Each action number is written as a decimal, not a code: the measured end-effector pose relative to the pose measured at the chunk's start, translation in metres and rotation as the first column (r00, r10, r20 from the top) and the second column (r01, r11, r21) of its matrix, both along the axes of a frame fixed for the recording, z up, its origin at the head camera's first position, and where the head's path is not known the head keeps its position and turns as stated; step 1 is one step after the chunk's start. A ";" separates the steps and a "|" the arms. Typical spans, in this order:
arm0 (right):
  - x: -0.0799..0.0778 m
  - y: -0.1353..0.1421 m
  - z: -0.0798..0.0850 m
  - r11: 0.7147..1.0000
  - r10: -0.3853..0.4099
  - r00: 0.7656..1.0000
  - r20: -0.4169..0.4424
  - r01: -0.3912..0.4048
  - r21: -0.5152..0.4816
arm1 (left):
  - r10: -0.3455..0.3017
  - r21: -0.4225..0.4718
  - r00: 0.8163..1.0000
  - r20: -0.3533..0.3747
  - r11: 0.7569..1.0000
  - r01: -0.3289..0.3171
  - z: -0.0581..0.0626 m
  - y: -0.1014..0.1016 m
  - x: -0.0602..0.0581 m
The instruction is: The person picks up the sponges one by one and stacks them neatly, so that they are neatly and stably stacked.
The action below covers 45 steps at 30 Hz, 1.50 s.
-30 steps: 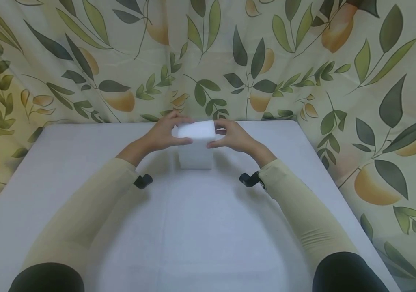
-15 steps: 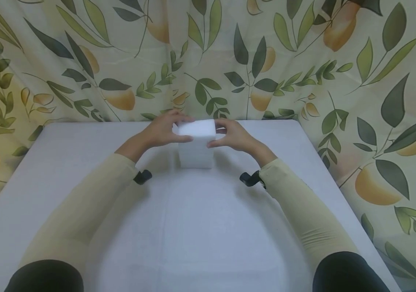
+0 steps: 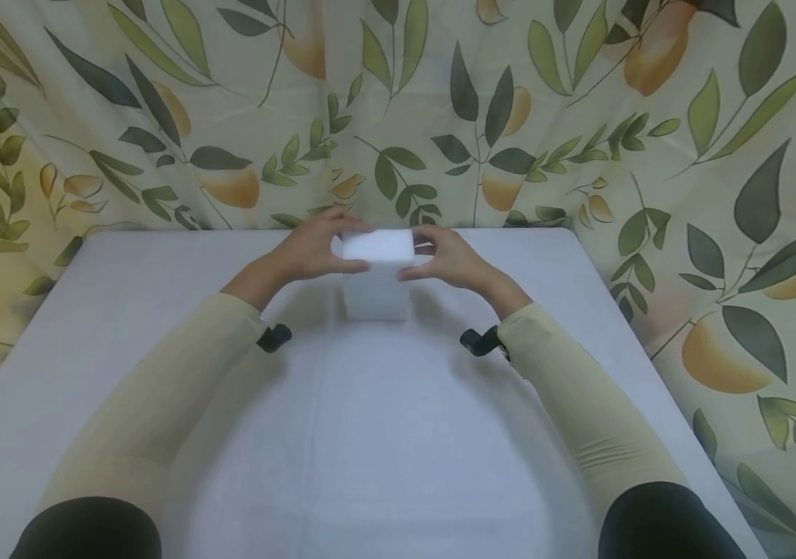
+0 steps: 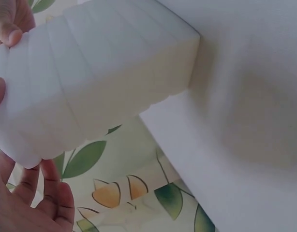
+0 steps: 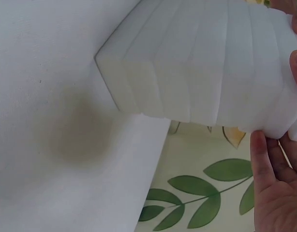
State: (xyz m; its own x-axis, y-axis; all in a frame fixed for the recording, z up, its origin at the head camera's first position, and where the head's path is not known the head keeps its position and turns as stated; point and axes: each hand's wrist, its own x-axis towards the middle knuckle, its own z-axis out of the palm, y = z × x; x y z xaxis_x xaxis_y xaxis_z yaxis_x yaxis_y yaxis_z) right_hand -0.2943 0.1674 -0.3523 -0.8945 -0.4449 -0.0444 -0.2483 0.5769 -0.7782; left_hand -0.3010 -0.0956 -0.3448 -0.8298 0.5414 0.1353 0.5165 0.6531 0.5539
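A stack of several white, sponge-like foam slabs (image 3: 375,299) stands upright near the table's far edge. In the left wrist view its layers (image 4: 97,53) show as seams, slightly uneven at the rear. My left hand (image 3: 308,250) grips the upper slabs from the left, thumb in front and fingers behind. From the right, my right hand (image 3: 452,262) holds the same upper part in a mirrored grip. Fingertips of the right hand (image 5: 279,188) touch the rear edge in the right wrist view. The lowest slab rests on the table.
A white cloth covers the table (image 3: 384,435). Right behind its far edge hangs a curtain (image 3: 398,101) printed with leaves and fruit, which also runs along both sides. Small dark wrist mounts (image 3: 481,341) stick out under the sleeves.
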 end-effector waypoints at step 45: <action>-0.009 -0.013 0.032 0.976 0.146 0.986 -0.086 -0.129 0.178 | -0.052 0.071 0.997 0.053 0.996 0.049 0.001 -0.007 -0.003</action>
State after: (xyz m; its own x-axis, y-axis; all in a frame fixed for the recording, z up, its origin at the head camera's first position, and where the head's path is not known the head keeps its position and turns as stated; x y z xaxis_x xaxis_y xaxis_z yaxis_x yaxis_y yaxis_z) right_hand -0.3038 0.1547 -0.3198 -0.8291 -0.5572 -0.0458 -0.4046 0.6545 -0.6387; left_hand -0.3045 -0.1028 -0.3441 -0.8088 0.5737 0.1292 0.5154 0.5858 0.6255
